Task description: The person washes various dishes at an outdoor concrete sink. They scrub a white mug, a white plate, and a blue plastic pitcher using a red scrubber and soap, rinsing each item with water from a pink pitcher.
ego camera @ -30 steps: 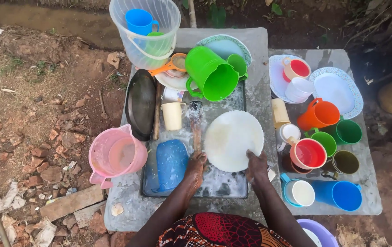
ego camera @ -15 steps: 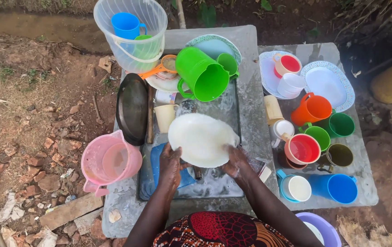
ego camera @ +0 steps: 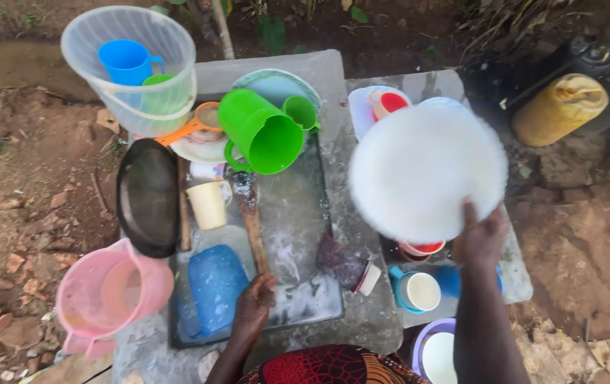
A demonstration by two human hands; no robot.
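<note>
My right hand point(ego camera: 480, 238) grips the near edge of a large white soapy plate point(ego camera: 422, 171) and holds it up over the cups on the right slab. My left hand point(ego camera: 255, 302) rests on the near end of a wooden spoon point(ego camera: 250, 217) that lies on the soapy metal tray point(ego camera: 298, 213). A blue lid or bowl point(ego camera: 214, 284) lies upside down just left of that hand. A dark cup point(ego camera: 345, 264) lies on its side between my hands.
A pink jug point(ego camera: 109, 295) stands at the near left, a black pan point(ego camera: 147, 195) and cream cup point(ego camera: 207, 204) behind it. A green jug point(ego camera: 262, 131) and clear bucket point(ego camera: 130, 71) with blue cup sit at the back. A yellow jerrycan point(ego camera: 559, 108) stands on the right.
My right hand has lifted the white plate off the tray and carried it right, over the cups. My left hand let go of the plate and dropped to the wooden spoon.
</note>
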